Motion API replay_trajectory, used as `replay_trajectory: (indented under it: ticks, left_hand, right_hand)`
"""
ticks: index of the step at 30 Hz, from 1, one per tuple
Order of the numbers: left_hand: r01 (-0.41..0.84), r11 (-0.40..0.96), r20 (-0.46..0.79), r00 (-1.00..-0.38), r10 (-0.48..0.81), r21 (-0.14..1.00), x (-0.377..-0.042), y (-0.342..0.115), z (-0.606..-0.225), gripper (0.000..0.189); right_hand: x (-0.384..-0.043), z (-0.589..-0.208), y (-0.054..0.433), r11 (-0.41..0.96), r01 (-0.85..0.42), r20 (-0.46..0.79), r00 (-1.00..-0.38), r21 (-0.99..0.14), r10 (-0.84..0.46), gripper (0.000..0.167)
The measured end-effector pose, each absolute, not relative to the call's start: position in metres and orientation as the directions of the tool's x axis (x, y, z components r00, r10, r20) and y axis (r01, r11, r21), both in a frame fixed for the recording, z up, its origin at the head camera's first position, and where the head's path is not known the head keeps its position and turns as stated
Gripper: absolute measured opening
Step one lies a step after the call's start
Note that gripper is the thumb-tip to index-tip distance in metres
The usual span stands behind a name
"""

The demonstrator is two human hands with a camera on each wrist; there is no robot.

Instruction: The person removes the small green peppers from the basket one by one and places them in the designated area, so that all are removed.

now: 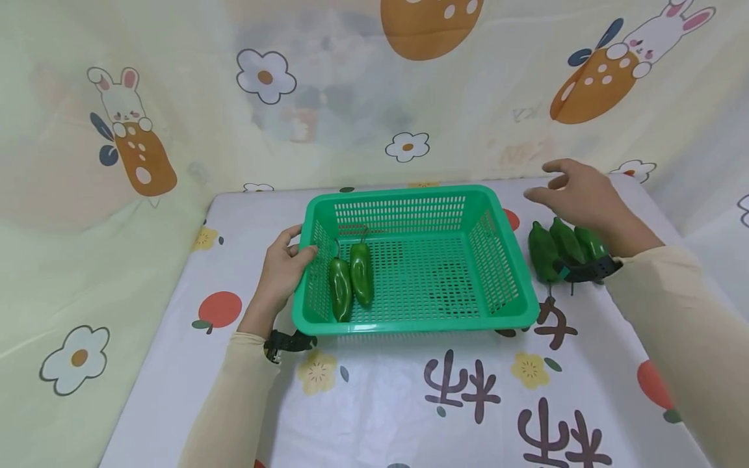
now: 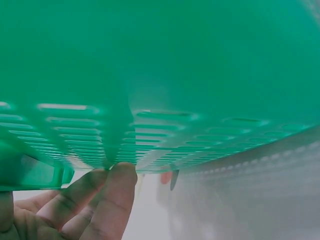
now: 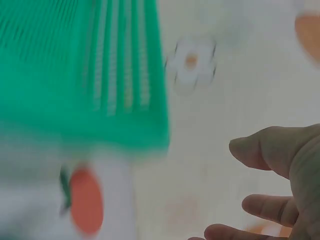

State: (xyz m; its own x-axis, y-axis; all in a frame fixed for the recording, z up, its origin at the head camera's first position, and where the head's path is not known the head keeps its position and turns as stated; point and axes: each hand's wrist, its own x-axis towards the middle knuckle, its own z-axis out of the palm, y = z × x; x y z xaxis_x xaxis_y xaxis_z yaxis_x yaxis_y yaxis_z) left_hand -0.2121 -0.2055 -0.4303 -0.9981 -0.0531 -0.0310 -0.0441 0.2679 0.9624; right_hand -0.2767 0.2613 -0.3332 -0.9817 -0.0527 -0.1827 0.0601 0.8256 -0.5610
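The left hand (image 1: 279,268) holds the basket (image 1: 409,327) at its 9 o'clock edge, thumb over the rim and fingers outside, I suppose for keeping it steady. Inside, two peppers (image 1: 361,276) lie side by side toward 9 o'clock, so the rest of the floor is left free. Three peppers (image 1: 566,242) lie in a row at 3 o'clock outside, perhaps for easy reach. Near them, toward 2 o'clock, the right hand (image 1: 588,196) has thumb and fingers apart, holding nothing.
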Motion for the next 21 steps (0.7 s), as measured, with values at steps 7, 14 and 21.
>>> replay_trajectory:
  ticks: [7,14,21]
  left_hand:
    - [-0.046,0.278,-0.029,-0.997,-0.064,0.960,-0.213,-0.206,-0.431,0.058]
    - [-0.056,0.271,-0.042,-0.997,-0.060,0.961,-0.211,-0.205,-0.429,0.058]
    - [-0.064,0.256,-0.052,-0.997,-0.054,0.965,-0.213,-0.206,-0.431,0.057]
  right_hand:
    - [-0.274,-0.318,0.185,0.737,-0.024,-0.169,-0.968,-0.676,-0.187,0.080]
    - [-0.277,-0.336,0.125,0.589,0.041,-0.275,-0.909,-0.807,-0.313,0.067]
    - [-0.285,-0.362,0.084,0.521,0.124,-0.358,-0.855,-0.844,-0.376,0.064]
